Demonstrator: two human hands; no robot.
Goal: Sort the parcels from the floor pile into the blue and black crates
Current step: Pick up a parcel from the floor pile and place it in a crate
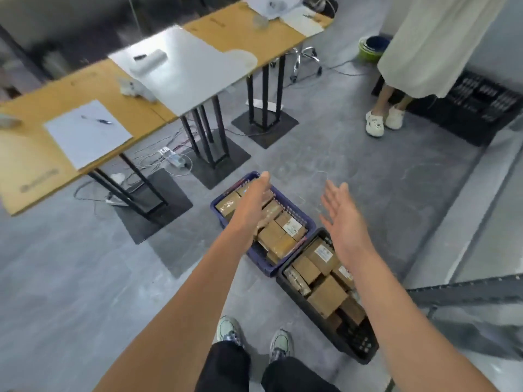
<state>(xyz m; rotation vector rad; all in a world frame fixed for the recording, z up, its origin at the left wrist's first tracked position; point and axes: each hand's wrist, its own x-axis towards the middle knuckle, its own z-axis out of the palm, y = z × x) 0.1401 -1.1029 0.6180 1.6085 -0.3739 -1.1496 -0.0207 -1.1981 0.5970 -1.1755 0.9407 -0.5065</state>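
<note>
You're reaching both arms out in front of you right now. Your left hand point(256, 202) is hanging over the blue crate point(266, 264), fingers straight and together, not gripping anything. Your right hand point(341, 213) is stretching out beside it, palm turned inward and fingers spread, nothing in it either. In the shot it's sitting over the far end of the black crate point(358, 342).

The two crates are sitting on the grey floor touching corner to corner, blue one further from you, black one nearer and to your right. Both are holding brown cardboard parcels: the ones in the blue crate point(276, 236) are packed flat and taped, and the ones in the black crate point(325, 298) are lying more jumbled, a couple showing white labels.

Your sneakers point(229, 331) are standing just short of the crates. To your left, tables point(34, 108) with papers and a pen are lining up, and another person in white clogs point(375, 123) is standing by a second black crate point(481, 108) up right.
</note>
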